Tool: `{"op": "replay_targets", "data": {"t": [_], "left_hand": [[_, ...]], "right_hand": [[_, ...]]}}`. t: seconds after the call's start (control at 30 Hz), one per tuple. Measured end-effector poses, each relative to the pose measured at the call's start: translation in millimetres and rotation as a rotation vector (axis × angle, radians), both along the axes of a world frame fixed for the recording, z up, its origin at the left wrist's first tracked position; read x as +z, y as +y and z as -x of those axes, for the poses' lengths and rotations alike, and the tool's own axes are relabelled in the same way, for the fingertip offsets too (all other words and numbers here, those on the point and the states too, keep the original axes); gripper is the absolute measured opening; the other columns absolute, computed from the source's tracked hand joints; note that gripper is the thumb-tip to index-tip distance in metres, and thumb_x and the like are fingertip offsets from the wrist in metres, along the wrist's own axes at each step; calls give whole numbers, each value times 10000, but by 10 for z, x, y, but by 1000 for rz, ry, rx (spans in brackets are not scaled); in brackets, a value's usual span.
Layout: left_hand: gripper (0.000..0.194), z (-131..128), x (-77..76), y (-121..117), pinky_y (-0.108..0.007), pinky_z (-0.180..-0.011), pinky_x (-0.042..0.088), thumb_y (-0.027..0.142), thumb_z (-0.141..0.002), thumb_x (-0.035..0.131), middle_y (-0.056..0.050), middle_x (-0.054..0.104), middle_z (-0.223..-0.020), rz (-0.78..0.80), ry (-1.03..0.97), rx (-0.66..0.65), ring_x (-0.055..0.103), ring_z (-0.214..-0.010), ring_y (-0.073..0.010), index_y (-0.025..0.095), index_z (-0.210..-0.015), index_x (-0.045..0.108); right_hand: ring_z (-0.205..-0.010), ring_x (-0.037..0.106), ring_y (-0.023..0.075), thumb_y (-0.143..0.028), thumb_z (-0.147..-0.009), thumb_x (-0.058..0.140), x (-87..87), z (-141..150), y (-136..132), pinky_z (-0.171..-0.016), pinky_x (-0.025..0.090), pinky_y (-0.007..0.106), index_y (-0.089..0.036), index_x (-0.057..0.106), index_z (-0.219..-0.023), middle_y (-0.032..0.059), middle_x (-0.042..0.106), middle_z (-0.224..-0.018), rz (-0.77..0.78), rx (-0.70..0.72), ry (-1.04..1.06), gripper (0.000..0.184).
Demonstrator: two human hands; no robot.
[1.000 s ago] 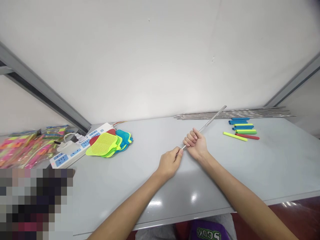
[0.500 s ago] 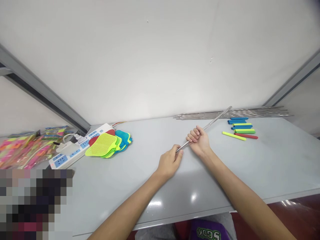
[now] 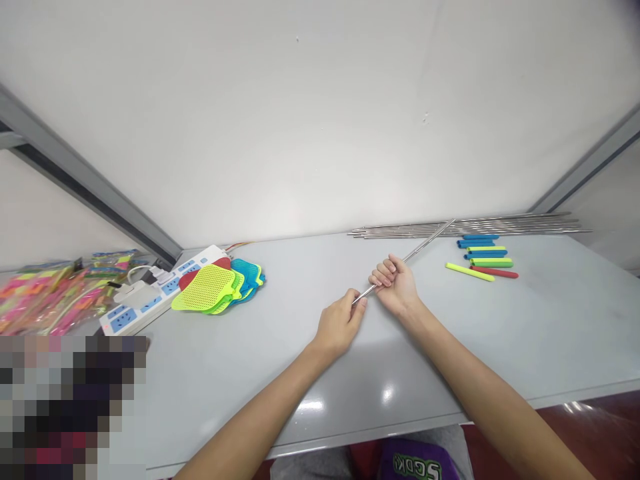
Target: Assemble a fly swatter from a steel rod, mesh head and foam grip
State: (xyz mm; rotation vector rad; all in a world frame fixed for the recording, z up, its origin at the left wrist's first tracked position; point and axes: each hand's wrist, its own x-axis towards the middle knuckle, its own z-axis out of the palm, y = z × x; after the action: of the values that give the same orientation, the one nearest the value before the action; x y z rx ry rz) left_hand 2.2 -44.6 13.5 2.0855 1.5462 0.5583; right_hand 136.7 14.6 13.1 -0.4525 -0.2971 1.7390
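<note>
Right hand [image 3: 395, 285] closed in a tight fist around the rod, knuckles up, fingers wrapped over the steel. Left hand [image 3: 341, 325] curled narrow just beside it, fingertips [image 3: 358, 300] at the rod's near end; firm grip or mere touch, impossible to tell from this view. Both forearms stretched forward from the bottom of the frame, wrists just above the pale grey worktop [image 3: 550, 320].

Farther right, a row of foam sleeves [image 3: 485, 257] in blue, green and red, lying flat and side by side, with one loose yellow sleeve [image 3: 470, 272] slanted just in front of them. Behind those, along the back of the worktop, a long bundle of steel rods [image 3: 465, 228] against the white wall [image 3: 300, 120]. To the left, a pile of plastic fly swatters [image 3: 205, 288] in lime, blue and red, overlapping and touching a white power strip [image 3: 165, 287] with a white plug [image 3: 135, 293] in it. Beyond the strip, colourful plastic packets [image 3: 50, 300] in a heap at the worktop's left end. Lower left corner hidden behind a pixelated block.

The rod [image 3: 425, 247] running through the right fist, short end toward the left hand, long end angled up and away to the right, its far tip overlapping the bundle in view. Thin, straight, bare shiny steel, same look as the rods in the bundle.
</note>
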Motion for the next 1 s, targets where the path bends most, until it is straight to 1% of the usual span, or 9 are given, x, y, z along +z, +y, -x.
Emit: {"op": "replay_targets", "data": {"t": [0.17,0.33,0.47,0.63,0.87,1.0], "left_hand": [[372,11,-8,11,-209,-534,313,369,-853,121,22,521,-669,-34,34,-32,460,-592,-101,206,-759,441],[376,-15,-33,-29,-232,-550,297,344,-859,132,-10,526,-735,-137,197,40,464,-652,-119,190,-703,437],[377,-34,-90,-69,-247,-525,273,328,-860,133,-5,520,-666,-84,222,61,450,-577,-115,189,-674,429],[375,-11,-136,-63,-246,-524,269,335,-855,147,-3,518,-639,-40,192,72,449,-567,-114,190,-638,416],[383,20,-116,-35,-235,-518,266,348,-849,153,8,504,-605,27,149,68,443,-553,-107,187,-626,419],[412,24,-117,-25,-232,-503,254,368,-845,144,10,485,-566,39,124,44,431,-531,-105,184,-596,416]], "right_hand": [[-326,215,59,-263,-745,428,5,14,-12,-369,271,210,-180,226,-492,-78,199,-383,13,0,-7,334],[-325,186,61,-241,-737,421,-13,45,-32,-364,262,212,-181,196,-489,-80,176,-376,43,-29,21,340],[-324,159,60,-249,-735,425,-46,118,-90,-346,236,213,-182,186,-492,-81,153,-378,57,-75,-24,347],[-332,162,60,-276,-745,424,-34,182,-168,-348,230,217,-179,178,-501,-78,137,-391,3,-139,-82,359],[-328,155,58,-284,-756,407,26,223,-232,-348,225,219,-175,159,-485,-74,132,-378,-45,-143,-124,383],[-320,147,58,-274,-747,416,28,251,-257,-340,204,221,-175,141,-473,-73,128,-359,-56,-84,-98,401]]}}
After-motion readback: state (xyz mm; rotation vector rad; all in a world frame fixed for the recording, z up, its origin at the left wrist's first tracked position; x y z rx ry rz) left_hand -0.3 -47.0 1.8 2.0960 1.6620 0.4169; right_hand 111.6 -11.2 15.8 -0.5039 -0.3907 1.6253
